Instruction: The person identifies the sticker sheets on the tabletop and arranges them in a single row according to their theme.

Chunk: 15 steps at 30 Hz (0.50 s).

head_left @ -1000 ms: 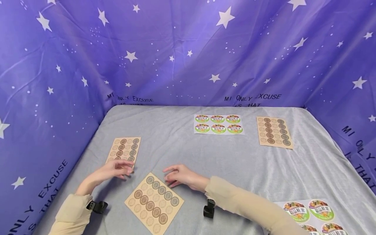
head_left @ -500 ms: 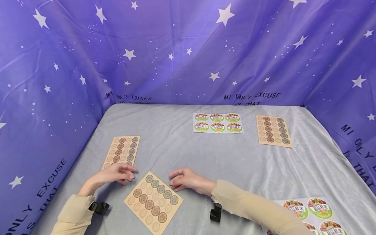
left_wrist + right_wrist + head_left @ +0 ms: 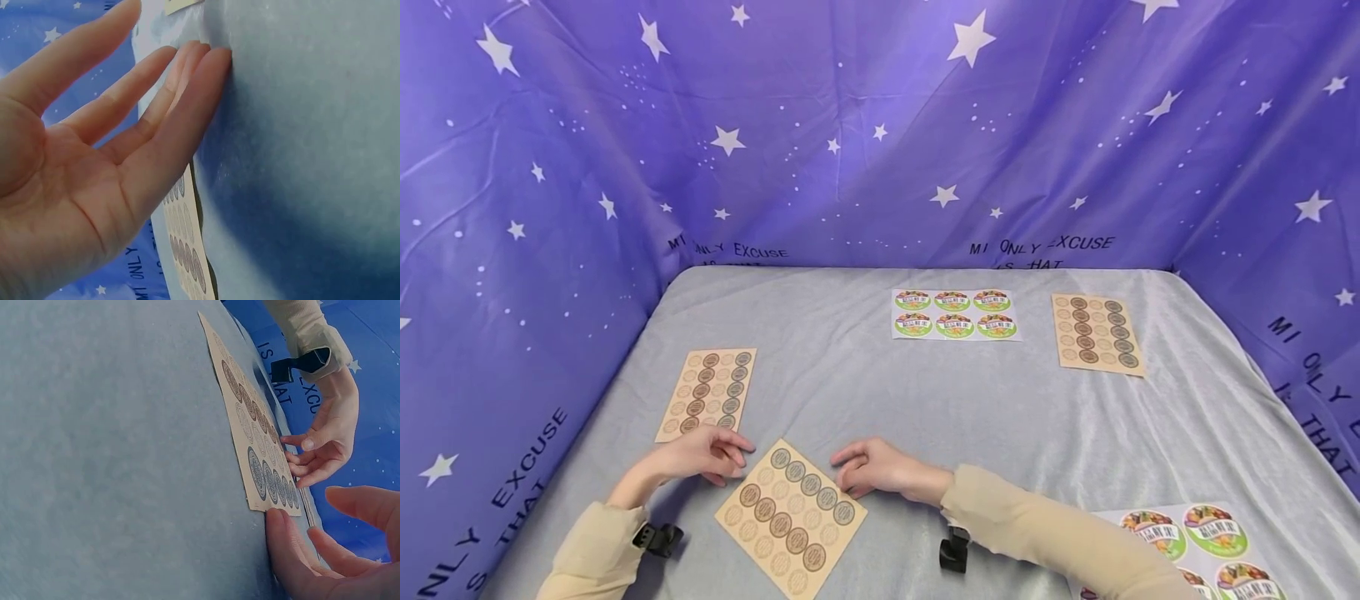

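A kraft-paper sheet of round stickers [image 3: 806,492] lies turned at an angle on the grey cloth, between both hands. My left hand [image 3: 703,454] hovers by its left side with relaxed fingers and holds nothing. In the left wrist view, the left palm [image 3: 81,187] shows bare. At the sheet's right edge is my right hand [image 3: 887,468], fingers loosely bent. In the right wrist view, one fingertip [image 3: 278,520] is at the sheet's corner; whether it touches, I cannot tell. Behind the left hand lies another kraft sticker sheet [image 3: 718,387], its near edge partly covered.
A third kraft sticker sheet [image 3: 1097,333] lies at the back right. A white sheet of fruit-label stickers [image 3: 955,314] lies at the back middle. Another white fruit-label sheet [image 3: 1183,533] lies front right, partly under the right sleeve [image 3: 1045,525]. Purple star-patterned curtains [image 3: 850,125] surround the table.
My left hand has come nearer and slightly right, off the left kraft sheet, toward the middle one. The right hand has shifted slightly right and nearer. The middle sheet stays about where it was.
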### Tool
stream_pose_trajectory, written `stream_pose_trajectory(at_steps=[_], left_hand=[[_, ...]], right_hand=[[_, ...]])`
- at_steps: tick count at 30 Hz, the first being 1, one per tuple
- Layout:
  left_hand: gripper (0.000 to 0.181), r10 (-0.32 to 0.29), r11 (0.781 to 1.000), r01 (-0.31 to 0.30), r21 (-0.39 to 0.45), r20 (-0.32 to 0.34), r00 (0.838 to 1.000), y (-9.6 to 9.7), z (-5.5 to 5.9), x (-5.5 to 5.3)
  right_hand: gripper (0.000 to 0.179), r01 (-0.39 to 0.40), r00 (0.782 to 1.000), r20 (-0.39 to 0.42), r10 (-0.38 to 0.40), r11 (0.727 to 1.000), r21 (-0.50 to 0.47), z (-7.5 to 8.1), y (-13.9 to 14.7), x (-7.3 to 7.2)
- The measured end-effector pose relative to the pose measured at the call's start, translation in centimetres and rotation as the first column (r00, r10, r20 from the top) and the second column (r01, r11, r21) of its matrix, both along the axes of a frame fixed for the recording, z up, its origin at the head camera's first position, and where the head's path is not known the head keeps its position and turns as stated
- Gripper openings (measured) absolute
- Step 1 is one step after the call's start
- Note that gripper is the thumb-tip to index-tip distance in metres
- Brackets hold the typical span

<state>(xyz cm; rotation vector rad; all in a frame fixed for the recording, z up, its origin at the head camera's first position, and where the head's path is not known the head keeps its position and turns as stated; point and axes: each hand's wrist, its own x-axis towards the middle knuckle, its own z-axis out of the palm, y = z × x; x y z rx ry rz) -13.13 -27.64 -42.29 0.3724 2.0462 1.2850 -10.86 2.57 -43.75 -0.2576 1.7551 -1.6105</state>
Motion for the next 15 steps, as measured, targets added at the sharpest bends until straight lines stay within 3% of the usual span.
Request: stream_pose_trajectory(at_steps=[15], left_hand=[[0.041, 0.034, 0.999, -0.034, 0.001, 0.023, 0.999, 0.91, -0.18, 0.60]], right_hand=[[0.034, -0.049, 0.998, -0.036, 0.051, 0.997, 0.057, 0.09, -0.22, -0.12]])
